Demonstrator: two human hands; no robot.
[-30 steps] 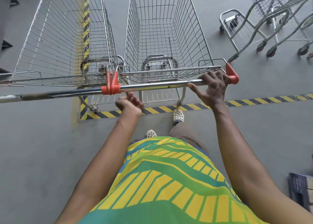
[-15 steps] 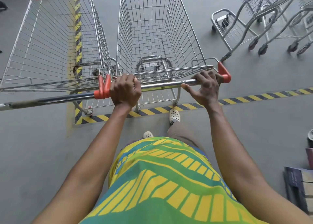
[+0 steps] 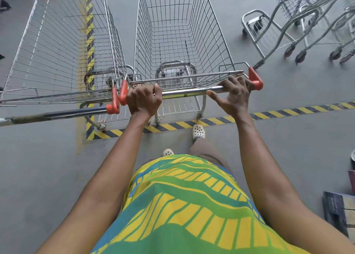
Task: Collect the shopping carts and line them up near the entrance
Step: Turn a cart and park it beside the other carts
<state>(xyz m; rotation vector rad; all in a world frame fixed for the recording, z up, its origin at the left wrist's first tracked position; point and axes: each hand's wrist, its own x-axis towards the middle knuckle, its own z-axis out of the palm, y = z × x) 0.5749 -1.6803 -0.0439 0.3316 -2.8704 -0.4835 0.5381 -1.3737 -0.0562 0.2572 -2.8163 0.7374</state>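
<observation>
An empty wire shopping cart (image 3: 178,32) stands straight in front of me, its chrome handle (image 3: 184,92) capped with orange ends. My left hand (image 3: 144,99) is closed around the left end of that handle. My right hand (image 3: 233,96) grips the right end beside the orange cap. A second empty cart (image 3: 63,48) stands close on the left, side by side with mine; its handle (image 3: 57,113) sits a little nearer to me.
Yellow-and-black hazard tape (image 3: 288,112) runs across the grey floor under the cart wheels, with another strip (image 3: 90,32) going away between the carts. More carts (image 3: 299,23) are nested at the upper right. Cardboard boxes (image 3: 340,211) lie at the right edge.
My left hand rose from below the bar and closed on the handle's left end. The cart rolled slightly forward past the neighbouring cart's handle. My right hand kept its grip.
</observation>
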